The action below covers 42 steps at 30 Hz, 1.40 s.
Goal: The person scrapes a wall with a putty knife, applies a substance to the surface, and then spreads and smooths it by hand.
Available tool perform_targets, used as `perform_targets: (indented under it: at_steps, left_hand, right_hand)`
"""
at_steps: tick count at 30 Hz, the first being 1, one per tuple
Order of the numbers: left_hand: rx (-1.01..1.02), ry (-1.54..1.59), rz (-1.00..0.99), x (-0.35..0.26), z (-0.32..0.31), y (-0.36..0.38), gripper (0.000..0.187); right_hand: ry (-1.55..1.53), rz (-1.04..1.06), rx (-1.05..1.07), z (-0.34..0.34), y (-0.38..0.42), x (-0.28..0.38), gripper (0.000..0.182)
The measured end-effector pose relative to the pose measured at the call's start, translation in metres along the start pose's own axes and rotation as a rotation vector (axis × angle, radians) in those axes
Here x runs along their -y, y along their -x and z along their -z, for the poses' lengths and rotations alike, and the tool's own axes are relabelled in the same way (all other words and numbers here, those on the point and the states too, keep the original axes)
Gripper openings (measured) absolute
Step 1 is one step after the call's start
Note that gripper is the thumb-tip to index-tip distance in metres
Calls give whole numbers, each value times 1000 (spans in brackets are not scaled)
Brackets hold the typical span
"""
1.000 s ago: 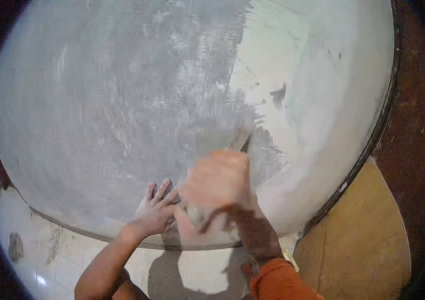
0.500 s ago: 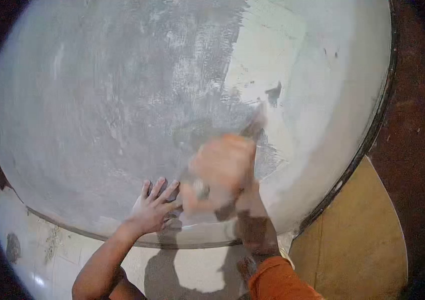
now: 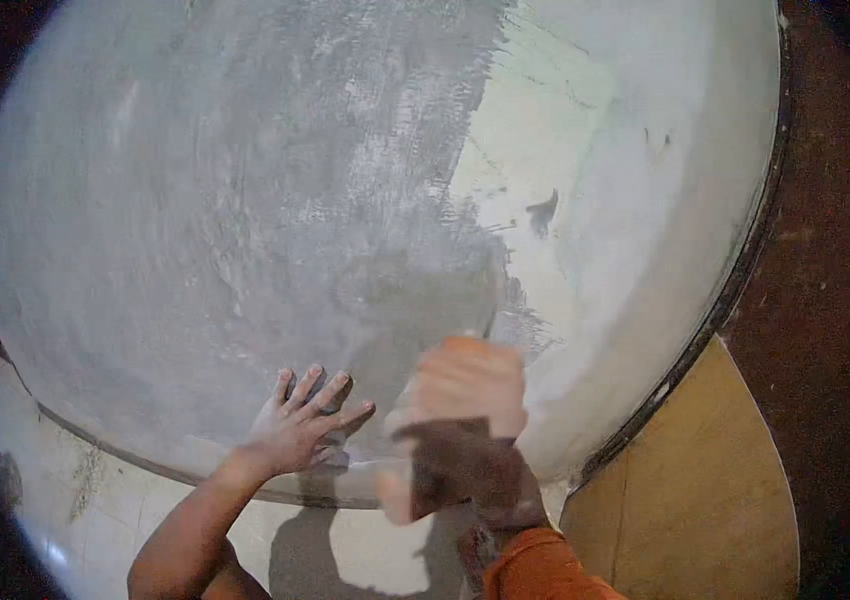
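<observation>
A large round surface (image 3: 245, 200) lies before me, scratched and smeared grey on the left and pale on the right. My left hand (image 3: 300, 425) rests on it near the lower rim, open, fingers spread. To the right of it is my right hand (image 3: 460, 400), blurred and curled closed just above the surface. Whatever it grips is mostly hidden; a thin dark edge shows beyond the knuckles. A ragged border separates the grey area from a pale patch (image 3: 535, 130). On this patch is a small dark mark (image 3: 542, 212).
A dark rim (image 3: 690, 365) edges the round surface. Light tiles (image 3: 125, 500) lie below at left, a tan curved panel (image 3: 695, 480) at lower right, and reddish-brown ground (image 3: 835, 250) at far right. Shadows fall near my arms.
My right hand has moved down towards me, drawing the blurred, blade-like thing back from the pale patch. My left hand stays spread on the surface. The view has shifted slightly.
</observation>
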<state>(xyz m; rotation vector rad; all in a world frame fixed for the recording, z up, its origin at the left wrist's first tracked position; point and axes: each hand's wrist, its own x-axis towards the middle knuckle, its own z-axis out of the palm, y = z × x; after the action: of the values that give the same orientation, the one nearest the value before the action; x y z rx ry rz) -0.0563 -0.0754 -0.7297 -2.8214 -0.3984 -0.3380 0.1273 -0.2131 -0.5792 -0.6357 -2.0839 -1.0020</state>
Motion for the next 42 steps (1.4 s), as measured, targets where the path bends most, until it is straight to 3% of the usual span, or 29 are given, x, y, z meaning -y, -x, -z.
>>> perform_targets:
  at_steps: [1, 5, 7, 11, 18, 21, 24, 26, 29, 31, 42]
  left_hand:
    - [129, -12, 5, -3, 21, -1, 91]
    - [14, 50, -8, -2, 9, 1, 91]
    - [153, 9, 34, -6, 22, -2, 91]
    - [180, 11, 23, -9, 30, -3, 91]
    - [105, 27, 18, -6, 27, -2, 89]
    - [121, 30, 6, -7, 27, -1, 87]
    - [99, 20, 10, -5, 24, 0, 86]
    - [86, 4, 5, -5, 26, -1, 86]
    - [110, -36, -20, -5, 26, 0, 89]
    - [8, 54, -24, -3, 21, 2, 90]
    - [44, 80, -11, -4, 22, 2, 85]
  right_hand:
    - [9, 8, 3, -1, -1, 1, 24]
    - [69, 5, 3, 5, -12, -19, 24]
    - [47, -13, -4, 6, -5, -11, 23]
    - [5, -2, -6, 4, 0, -3, 23]
    - [32, -45, -8, 8, 3, -11, 23]
    - [37, 46, 52, 8, 7, -8, 21]
    - [27, -65, 51, 21, -19, 7, 20]
    - [-154, -107, -42, 17, -6, 14, 19]
    - [-45, -66, 5, 16, -3, 5, 20]
    - [-4, -66, 17, 16, -4, 0, 21]
    - [22, -60, 16, 11, -7, 5, 25]
